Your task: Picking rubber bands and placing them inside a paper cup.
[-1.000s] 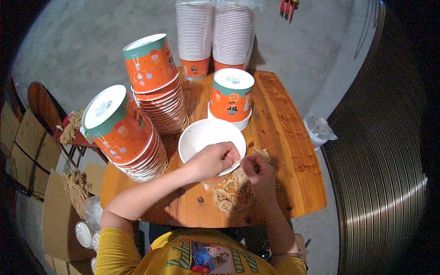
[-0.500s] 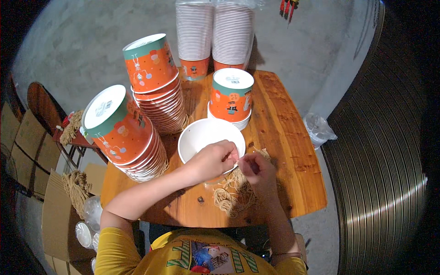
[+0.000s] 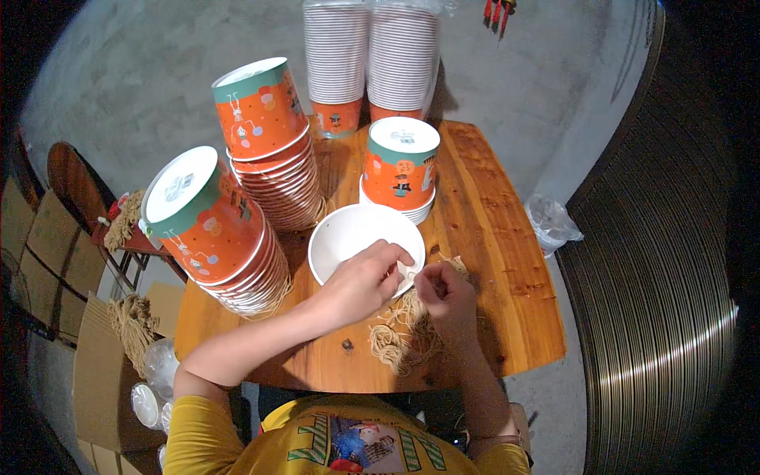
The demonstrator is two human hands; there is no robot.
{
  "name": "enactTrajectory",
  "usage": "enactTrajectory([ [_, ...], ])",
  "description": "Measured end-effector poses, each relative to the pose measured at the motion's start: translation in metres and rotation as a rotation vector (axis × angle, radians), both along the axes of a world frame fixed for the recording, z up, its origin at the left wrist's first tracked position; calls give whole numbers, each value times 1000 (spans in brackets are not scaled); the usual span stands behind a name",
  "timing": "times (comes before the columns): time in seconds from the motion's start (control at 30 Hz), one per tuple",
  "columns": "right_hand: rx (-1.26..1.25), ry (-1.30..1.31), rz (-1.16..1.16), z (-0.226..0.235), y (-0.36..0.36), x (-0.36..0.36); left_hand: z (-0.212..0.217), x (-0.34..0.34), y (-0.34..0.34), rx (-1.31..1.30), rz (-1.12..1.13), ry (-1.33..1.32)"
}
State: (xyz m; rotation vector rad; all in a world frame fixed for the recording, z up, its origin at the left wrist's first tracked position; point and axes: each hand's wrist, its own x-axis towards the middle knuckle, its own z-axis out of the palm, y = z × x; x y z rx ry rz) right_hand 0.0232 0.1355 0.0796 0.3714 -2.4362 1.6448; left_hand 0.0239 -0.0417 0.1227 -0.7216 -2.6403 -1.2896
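Observation:
A white-lined paper tub [image 3: 340,237] stands mouth up at the middle of the wooden table. My left hand [image 3: 368,281] lies across its near right rim, thumb and fingers pinched together on a thin beige string. Close by, at the outside of the rim, my right hand [image 3: 448,297] is also closed, its fingertips pinching the string; its other fingers are curled. The fingertips hide most of the string between the hands. Below them a tangled heap of beige string [image 3: 396,348] lies on the table, partly under my right hand.
Orange and green tubs stand upside down in a near-left stack [image 3: 210,229], a far-left stack [image 3: 265,119] and a short stack [image 3: 400,178] behind the tub. Two tall wrapped stacks [image 3: 336,59] rise at the back. A cardboard box [image 3: 99,372] is left of the table [image 3: 522,317].
My hands have parted slightly at the tub's rim, the left fingertips lifting a little. The tub has barely shifted.

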Motion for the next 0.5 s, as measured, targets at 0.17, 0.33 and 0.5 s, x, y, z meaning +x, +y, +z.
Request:
enactTrajectory([
  [0.17, -10, -3, 2, -1, -1, 0, -8, 5, 3, -97, 15, 89],
  [0.33, -27, 1, 10, -6, 1, -1, 3, 18, 9, -145, 62, 121],
  [0.5, 32, -7, -11, 1, -1, 2, 2, 13, 8, -131, 71, 49],
])
